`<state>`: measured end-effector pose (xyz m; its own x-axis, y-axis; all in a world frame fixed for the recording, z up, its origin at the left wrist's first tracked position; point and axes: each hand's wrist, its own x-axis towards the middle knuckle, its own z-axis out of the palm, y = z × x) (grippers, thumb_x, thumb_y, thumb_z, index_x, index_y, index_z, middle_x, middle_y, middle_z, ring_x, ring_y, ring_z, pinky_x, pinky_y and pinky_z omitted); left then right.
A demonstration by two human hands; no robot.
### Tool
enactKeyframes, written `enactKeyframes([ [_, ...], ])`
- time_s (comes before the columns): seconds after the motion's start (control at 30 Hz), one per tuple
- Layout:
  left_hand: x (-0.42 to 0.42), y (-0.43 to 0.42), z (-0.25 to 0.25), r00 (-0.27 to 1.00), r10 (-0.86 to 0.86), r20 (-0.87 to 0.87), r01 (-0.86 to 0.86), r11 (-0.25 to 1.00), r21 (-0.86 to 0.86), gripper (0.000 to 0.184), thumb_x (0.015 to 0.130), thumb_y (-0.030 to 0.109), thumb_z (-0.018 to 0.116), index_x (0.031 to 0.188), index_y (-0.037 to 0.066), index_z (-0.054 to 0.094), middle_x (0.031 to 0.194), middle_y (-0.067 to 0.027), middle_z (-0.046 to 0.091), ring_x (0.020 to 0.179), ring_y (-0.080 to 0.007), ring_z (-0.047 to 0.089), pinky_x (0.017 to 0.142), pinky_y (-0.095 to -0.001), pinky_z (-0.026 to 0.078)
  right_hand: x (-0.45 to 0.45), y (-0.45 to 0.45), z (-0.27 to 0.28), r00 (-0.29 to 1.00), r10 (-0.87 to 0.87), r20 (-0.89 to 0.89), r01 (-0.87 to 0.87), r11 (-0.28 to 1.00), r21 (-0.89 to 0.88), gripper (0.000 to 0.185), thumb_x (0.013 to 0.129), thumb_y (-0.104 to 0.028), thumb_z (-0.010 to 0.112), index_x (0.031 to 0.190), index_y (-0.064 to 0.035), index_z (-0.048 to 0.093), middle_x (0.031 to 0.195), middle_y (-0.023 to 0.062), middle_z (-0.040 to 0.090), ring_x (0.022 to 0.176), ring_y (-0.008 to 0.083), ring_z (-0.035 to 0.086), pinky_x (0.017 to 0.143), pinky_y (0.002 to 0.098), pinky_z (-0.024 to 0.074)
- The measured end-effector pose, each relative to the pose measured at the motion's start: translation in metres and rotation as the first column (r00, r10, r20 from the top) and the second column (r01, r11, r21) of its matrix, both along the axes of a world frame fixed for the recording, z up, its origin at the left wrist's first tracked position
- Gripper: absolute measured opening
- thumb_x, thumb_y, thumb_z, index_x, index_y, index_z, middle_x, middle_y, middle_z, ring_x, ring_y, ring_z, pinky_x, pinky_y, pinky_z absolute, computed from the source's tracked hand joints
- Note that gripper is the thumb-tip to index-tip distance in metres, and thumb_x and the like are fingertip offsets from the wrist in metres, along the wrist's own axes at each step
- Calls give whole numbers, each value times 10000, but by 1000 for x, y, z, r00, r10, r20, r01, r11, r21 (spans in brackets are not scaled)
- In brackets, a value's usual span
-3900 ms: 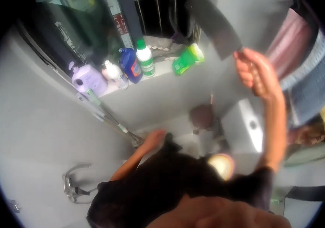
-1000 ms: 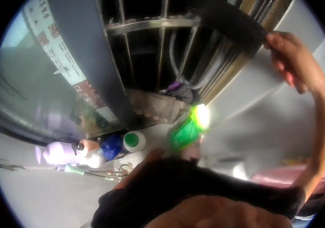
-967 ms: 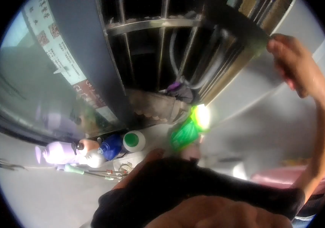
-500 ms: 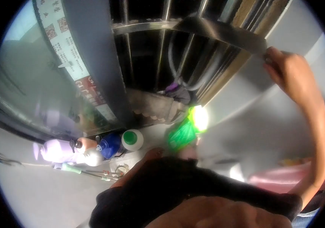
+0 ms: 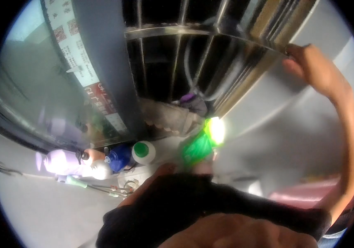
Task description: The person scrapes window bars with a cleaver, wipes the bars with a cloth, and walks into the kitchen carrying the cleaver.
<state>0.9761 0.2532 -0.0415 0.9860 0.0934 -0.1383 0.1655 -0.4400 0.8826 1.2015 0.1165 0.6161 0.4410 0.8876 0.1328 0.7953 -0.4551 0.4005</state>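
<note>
My right hand (image 5: 315, 68) is raised at the upper right, its fingers closed around the near end of a long flat metal blade, apparently a knife (image 5: 268, 47). The blade points left across the window bars and shows almost edge-on, as a thin line. Its handle is hidden in my fingers. Of my left arm, the forearm (image 5: 146, 188) shows beside the black shirt. My left hand (image 5: 168, 168) is mostly hidden behind the shirt, so its fingers cannot be made out. Nearby is a bright green plastic packet or bag (image 5: 197, 149).
Metal window bars (image 5: 177, 62) stand ahead, with a grey frame (image 5: 106, 62) and glass pane at left. Along the sill are a white bottle with green cap (image 5: 144, 152), a blue bottle (image 5: 119, 158) and a lilac pump bottle (image 5: 63, 162). Pink cloth-like material (image 5: 305, 193) lies right.
The knife has turned in my right hand from showing its broad flat side to nearly edge-on. My right hand has moved up slightly. The bottles and green packet stay put.
</note>
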Motion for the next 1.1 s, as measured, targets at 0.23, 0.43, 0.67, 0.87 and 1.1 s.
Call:
enactKeyframes([
  [0.23,27,6,-56,970,45,-240,-131,926,-354,322,834,245,513,1121,108,565,1084,-122,588,981,-300,559,825,-437,448,6,-11,-2,999,49,3,-49,998,38,240,838,-212,565,867,26,585,702,211,581,689,354,583,622,422,455],
  [0.43,16,-11,-29,995,-45,-92,61,983,173,354,859,245,448,1155,75,540,1076,-144,587,963,-305,564,813,-444,453,4,-16,-1,995,97,4,-97,995,30,247,837,-209,563,820,36,595,699,216,577,693,364,579,629,428,453],
  [0.67,28,-12,5,976,-14,-216,103,910,403,350,875,241,426,1162,73,533,1198,-174,512,1115,-319,481,937,-437,393,27,4,-6,977,203,64,-206,978,29,269,838,-230,559,812,36,595,692,226,571,680,378,567,615,434,442],
  [0.87,-11,-20,20,957,205,-206,-247,946,-209,314,891,262,431,1117,86,561,1161,-125,553,1070,-301,514,911,-409,416,15,4,3,990,133,47,-135,990,44,217,826,-185,573,884,22,606,716,213,586,686,356,585,629,412,464],
  [1.1,3,-13,-49,947,278,-164,-318,891,-324,282,900,256,434,1080,105,592,1129,-111,577,1048,-299,529,904,-394,422,18,-1,9,972,193,133,-193,981,-14,215,812,-195,582,900,-1,609,714,198,594,675,347,587,622,411,465],
])
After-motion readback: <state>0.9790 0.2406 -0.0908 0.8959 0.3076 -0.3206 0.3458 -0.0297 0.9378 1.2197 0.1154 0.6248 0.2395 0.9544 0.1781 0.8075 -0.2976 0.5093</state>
